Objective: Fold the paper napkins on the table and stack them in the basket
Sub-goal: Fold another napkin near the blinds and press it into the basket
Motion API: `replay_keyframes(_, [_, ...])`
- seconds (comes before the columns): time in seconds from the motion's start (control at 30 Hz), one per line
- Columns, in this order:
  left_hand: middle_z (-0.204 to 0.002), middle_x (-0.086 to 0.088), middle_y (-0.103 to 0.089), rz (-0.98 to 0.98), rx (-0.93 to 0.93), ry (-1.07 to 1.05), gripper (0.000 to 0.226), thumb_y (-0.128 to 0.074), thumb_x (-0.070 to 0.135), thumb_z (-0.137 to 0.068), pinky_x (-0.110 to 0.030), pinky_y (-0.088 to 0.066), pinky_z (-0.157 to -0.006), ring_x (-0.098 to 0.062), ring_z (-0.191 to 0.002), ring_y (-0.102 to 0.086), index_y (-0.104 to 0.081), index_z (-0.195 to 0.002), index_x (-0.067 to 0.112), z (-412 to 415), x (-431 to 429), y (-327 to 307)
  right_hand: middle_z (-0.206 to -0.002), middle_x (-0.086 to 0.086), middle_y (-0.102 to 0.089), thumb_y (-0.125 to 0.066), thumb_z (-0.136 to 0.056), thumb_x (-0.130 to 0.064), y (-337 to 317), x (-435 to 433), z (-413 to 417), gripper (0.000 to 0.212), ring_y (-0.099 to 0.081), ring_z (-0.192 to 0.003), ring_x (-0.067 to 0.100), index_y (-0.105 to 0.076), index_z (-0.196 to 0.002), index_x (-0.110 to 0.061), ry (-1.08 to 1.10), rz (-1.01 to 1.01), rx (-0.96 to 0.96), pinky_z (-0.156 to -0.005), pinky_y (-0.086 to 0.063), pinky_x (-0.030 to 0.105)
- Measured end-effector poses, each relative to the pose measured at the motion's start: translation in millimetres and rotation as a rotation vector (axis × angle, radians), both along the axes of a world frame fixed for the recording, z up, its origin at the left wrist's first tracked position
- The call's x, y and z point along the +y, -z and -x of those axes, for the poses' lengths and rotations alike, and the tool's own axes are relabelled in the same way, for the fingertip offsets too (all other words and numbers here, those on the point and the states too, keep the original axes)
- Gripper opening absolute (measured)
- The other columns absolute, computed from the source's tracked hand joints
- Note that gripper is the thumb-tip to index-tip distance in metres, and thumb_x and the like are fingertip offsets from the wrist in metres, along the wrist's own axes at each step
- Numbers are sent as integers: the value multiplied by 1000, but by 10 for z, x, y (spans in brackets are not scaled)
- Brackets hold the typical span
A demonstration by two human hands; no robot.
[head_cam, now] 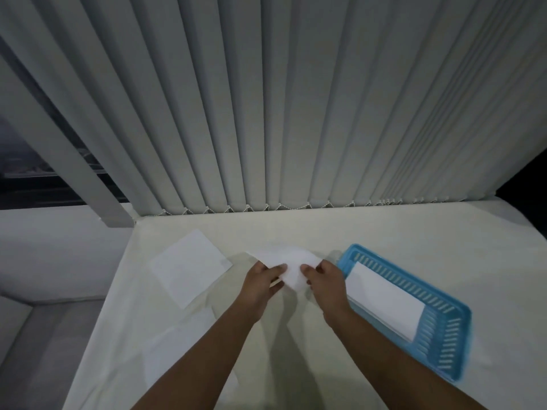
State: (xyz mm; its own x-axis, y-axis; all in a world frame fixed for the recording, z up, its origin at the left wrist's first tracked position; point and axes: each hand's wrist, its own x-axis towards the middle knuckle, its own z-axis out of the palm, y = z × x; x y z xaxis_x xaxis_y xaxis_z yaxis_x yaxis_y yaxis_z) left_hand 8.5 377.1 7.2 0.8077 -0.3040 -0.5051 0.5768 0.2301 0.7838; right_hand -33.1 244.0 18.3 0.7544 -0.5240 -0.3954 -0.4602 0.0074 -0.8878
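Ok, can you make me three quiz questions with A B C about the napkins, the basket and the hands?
1. Where is the basket? A) to the right of the hands B) to their left C) on the floor
2. What colour is it? A) red B) blue C) green
3. What are the hands doing? A) resting flat B) holding one napkin together C) lifting the basket

Answers: 1 A, it lies beside the right hand. 2 B, its slotted plastic rim is blue. 3 B, the left hand and the right hand pinch the held napkin.

Head view — looks forward-down, close over table (296, 335).
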Motion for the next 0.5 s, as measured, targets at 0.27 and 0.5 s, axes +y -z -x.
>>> replay_keyframes(0.27, [-92, -4, -75, -98, -86, -73, 8, -65, 11, -87, -28, -57, -76, -16, -84, -71, -71, -92, 8, -78, -180, -130, -64, 0, -54, -67, -86, -24, -106, -220, 360, 30, -48, -62, 16, -51, -62, -15, 102, -43, -56, -62, -42, 28])
replay_keyframes(0.5, [-106, -11, -71, 3, -25, 14, 21, -60, 14, -92, -30, -58, -80, -23, -99, -68, -65, -110, 4, 69, -707, -67, -58, 4, -49, -66, -86, -19, -45, -608, 690, 31, -45, -57, 16, -48, -62, -10, 279, -43, -17, -61, -40, 31])
